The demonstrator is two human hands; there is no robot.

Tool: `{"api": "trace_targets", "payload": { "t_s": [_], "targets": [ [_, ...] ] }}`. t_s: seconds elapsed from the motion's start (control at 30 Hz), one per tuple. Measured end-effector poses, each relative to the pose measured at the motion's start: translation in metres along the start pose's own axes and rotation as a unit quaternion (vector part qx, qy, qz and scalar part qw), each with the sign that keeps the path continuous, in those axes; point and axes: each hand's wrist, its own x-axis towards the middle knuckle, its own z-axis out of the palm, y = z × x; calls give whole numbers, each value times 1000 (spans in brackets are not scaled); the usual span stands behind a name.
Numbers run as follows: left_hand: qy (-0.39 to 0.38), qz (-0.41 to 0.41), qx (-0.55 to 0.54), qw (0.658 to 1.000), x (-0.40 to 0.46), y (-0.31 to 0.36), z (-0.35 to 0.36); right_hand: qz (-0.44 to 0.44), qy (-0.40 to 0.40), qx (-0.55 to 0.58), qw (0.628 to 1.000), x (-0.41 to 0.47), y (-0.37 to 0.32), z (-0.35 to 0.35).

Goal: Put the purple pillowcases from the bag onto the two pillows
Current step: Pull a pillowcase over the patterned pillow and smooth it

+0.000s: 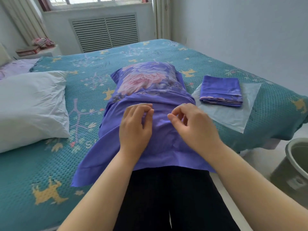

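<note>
A pillow lies lengthwise in the middle of the bed inside a purple floral pillowcase (146,84). The case's loose open end drapes over the bed edge onto my legs. My left hand (135,125) rests on this plain purple part and pinches a small fold between thumb and curled fingers. My right hand (191,124) hovers just beside it over the same cloth, thumb and fingers loosely curled and apart, holding nothing. A second purple pillowcase (220,90) sits folded on a flat clear plastic bag (233,117) to the right. A bare white pillow (31,105) lies at the left.
The bed carries a teal patterned cover (83,97). A dark green bucket (293,172) stands on the floor at the right, by the bed's corner. A slatted radiator cover (105,32) is under the window. Books and cloth sit on a ledge (33,49) at the far left.
</note>
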Motion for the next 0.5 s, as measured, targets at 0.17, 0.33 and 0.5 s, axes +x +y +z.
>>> {"api": "trace_targets", "payload": {
  "t_s": [0.17,0.33,0.5],
  "targets": [
    [18,-200,104,974,-26,-73,-54,-111,-120,59,985,-21,-39,73],
    [-108,-330,-50,937,-39,-92,-65,-102,-34,-135,985,-29,-31,121],
    [-109,-244,22,963,-19,-75,-54,-58,68,-67,994,-9,-16,108]
  ]
}}
